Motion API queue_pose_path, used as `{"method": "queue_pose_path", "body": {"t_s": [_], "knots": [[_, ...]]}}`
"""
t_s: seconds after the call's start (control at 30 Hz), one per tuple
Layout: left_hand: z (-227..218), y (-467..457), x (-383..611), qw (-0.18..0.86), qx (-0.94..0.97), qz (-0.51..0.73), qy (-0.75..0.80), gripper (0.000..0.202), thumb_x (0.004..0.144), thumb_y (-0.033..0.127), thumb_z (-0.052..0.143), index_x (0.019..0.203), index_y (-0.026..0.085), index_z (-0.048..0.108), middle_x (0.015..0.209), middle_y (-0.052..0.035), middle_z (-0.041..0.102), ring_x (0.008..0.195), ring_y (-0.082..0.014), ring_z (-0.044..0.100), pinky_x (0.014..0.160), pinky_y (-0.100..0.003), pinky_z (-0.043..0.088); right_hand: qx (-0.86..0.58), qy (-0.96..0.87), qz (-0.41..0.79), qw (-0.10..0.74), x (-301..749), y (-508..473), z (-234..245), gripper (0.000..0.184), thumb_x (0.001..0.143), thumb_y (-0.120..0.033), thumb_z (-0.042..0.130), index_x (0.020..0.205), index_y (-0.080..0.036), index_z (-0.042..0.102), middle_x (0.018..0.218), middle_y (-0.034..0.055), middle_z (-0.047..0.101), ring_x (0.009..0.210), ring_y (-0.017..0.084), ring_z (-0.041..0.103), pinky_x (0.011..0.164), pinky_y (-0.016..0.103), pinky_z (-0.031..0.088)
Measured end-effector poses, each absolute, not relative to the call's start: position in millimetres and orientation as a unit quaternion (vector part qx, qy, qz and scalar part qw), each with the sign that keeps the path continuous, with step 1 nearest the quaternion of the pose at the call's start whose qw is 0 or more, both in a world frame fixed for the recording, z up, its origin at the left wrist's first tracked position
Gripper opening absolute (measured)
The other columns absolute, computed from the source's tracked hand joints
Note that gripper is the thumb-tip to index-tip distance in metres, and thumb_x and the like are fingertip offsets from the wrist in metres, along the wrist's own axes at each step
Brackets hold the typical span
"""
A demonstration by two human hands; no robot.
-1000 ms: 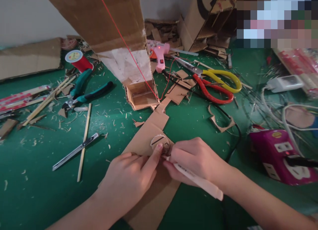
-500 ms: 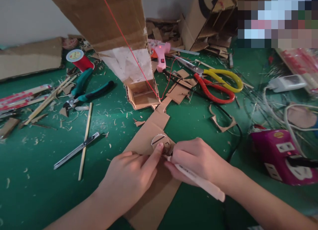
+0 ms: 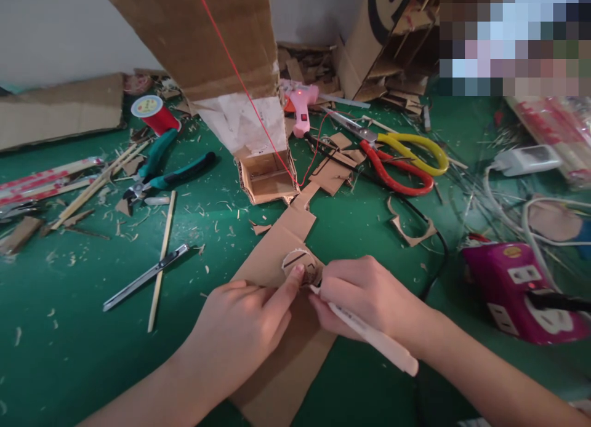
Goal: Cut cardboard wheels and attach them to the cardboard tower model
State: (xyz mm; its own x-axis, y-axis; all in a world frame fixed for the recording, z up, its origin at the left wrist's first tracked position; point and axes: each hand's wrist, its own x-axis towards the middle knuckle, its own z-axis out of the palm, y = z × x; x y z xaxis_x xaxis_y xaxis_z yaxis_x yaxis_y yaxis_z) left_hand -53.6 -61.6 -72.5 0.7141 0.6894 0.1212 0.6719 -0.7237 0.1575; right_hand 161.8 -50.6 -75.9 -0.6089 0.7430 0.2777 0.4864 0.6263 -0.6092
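A long cardboard strip (image 3: 272,378) lies on the green mat (image 3: 83,353) in front of me. On it sits a small round cardboard disc (image 3: 298,262) with dark lines. My left hand (image 3: 240,328) rests on the strip, index finger stretched out and pressing the disc's near edge. My right hand (image 3: 364,298) is closed around a pale pen-like tool (image 3: 373,341), its tip at the disc beside my left fingertip.
A small open cardboard box (image 3: 265,178) with a red thread (image 3: 249,101) stands behind the strip. A utility knife (image 3: 145,276), teal pliers (image 3: 161,168), red thread spool (image 3: 152,113), pink glue gun (image 3: 300,104), red-yellow scissors (image 3: 397,156) and a magenta power strip (image 3: 521,288) surround it. Cardboard scraps litter the mat.
Both hands stay at the disc in nearly the same pose; only the view has shifted a little.
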Motion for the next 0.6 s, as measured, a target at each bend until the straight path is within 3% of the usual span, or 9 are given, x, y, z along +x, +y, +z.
{"method": "queue_pose_path", "body": {"t_s": [0.13, 0.2, 0.27, 0.47, 0.6], "knots": [[-73.1, -63.9, -53.2, 0.026, 0.927, 0.06, 0.369, 0.047, 0.084, 0.012, 0.046, 0.131, 0.014, 0.05, 0.052, 0.0044, 0.06, 0.044, -0.0169, 0.057, 0.044, -0.029, 0.039, -0.401, -0.732, 0.376, 0.402, 172.2, -53.1, -68.9, 0.024, 0.083, -0.009, 0.053, 0.068, -0.022, 0.039, 0.056, -0.0074, 0.039, 0.047, 0.007, 0.036, 0.046, 0.022, 0.027], [-71.0, -65.8, -52.8, 0.018, 0.926, 0.032, 0.375, 0.05, 0.082, 0.011, 0.049, 0.132, 0.016, 0.05, 0.052, 0.0046, 0.061, 0.044, -0.0172, 0.058, 0.043, -0.028, 0.037, -0.453, -0.638, 0.389, 0.487, 175.2, -49.6, -60.5, 0.023, 0.085, -0.013, 0.055, 0.07, -0.022, 0.04, 0.056, -0.008, 0.039, 0.046, 0.008, 0.037, 0.045, 0.022, 0.028], [-66.2, -66.1, -52.1, 0.011, 0.924, -0.004, 0.383, 0.054, 0.079, 0.009, 0.052, 0.132, 0.018, 0.05, 0.051, 0.0048, 0.06, 0.043, -0.0175, 0.058, 0.041, -0.028, 0.035, -0.502, -0.59, 0.374, 0.51, 173.1, -41.4, -49.8, 0.021, 0.088, -0.02, 0.057, 0.072, -0.022, 0.044, 0.056, -0.0074, 0.042, 0.047, 0.008, 0.039, 0.043, 0.022, 0.028], [-42.1, -59.9, -47.4, 0.021, 0.912, -0.108, 0.395, 0.045, 0.08, 0.01, 0.054, 0.123, 0.023, 0.058, 0.055, 0.0022, 0.064, 0.04, -0.0173, 0.058, 0.038, -0.026, 0.025, -0.408, -0.756, 0.45, 0.243, 134.1, -2.9, -28.6, 0.025, 0.083, -0.023, 0.057, 0.06, -0.018, 0.048, 0.055, -0.0053, 0.049, 0.051, 0.007, 0.043, 0.048, 0.022, 0.03], [-34.3, -67.1, -37.2, -0.017, 0.911, -0.146, 0.385, 0.037, 0.077, 0.006, 0.055, 0.113, 0.014, 0.062, 0.058, -0.002, 0.063, 0.043, -0.0172, 0.058, 0.039, -0.027, 0.026, -0.371, -0.791, 0.46, 0.159, 107.2, 16.2, -33.4, 0.034, 0.083, -0.027, 0.051, 0.053, -0.018, 0.037, 0.05, -0.0054, 0.044, 0.05, 0.007, 0.04, 0.049, 0.022, 0.03]]}}
